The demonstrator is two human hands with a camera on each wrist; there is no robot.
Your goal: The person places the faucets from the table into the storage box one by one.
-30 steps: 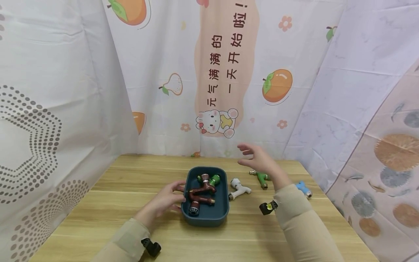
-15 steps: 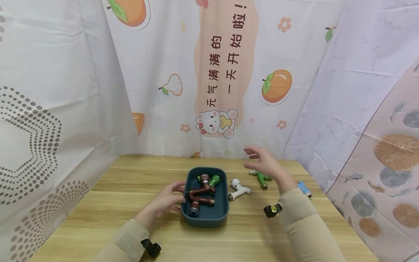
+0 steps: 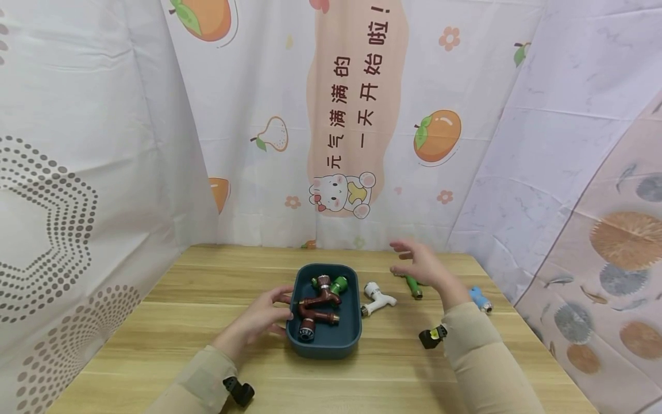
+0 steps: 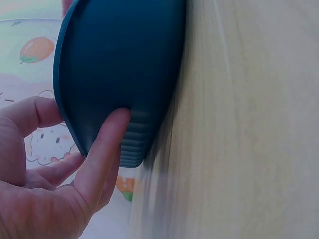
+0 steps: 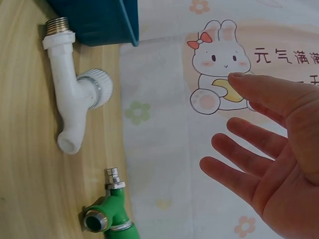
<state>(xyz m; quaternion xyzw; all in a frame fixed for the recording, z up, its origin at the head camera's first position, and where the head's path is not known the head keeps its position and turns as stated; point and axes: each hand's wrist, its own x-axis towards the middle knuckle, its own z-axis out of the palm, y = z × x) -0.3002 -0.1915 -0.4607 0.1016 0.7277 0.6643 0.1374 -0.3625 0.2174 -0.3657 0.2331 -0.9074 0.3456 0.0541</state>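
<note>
My left hand (image 3: 266,313) holds the left wall of a dark blue plastic bin (image 3: 336,349), thumb at the rim; in the left wrist view a finger (image 4: 107,144) lies along its outer side. Inside the bin lie two dark red taps (image 3: 331,297) with brass-coloured threads, and a green tap (image 3: 338,284) partly under one of them. My right hand (image 3: 421,265) hovers with spread fingers and holds nothing. Below it a green tap (image 5: 117,211) lies on the table, partly hidden by the hand in the head view. A white tap (image 5: 72,94) lies between it and the bin.
A blue tap (image 3: 481,299) lies at the right, beside my right forearm. Printed curtains (image 3: 258,190) hang behind and on both sides of the wooden table (image 3: 217,276). A small black camera (image 3: 433,336) sits on my right wrist.
My right hand has moved a little to the right and lower, coming over the green tap on the table. My left hand and the bin stay in place.
</note>
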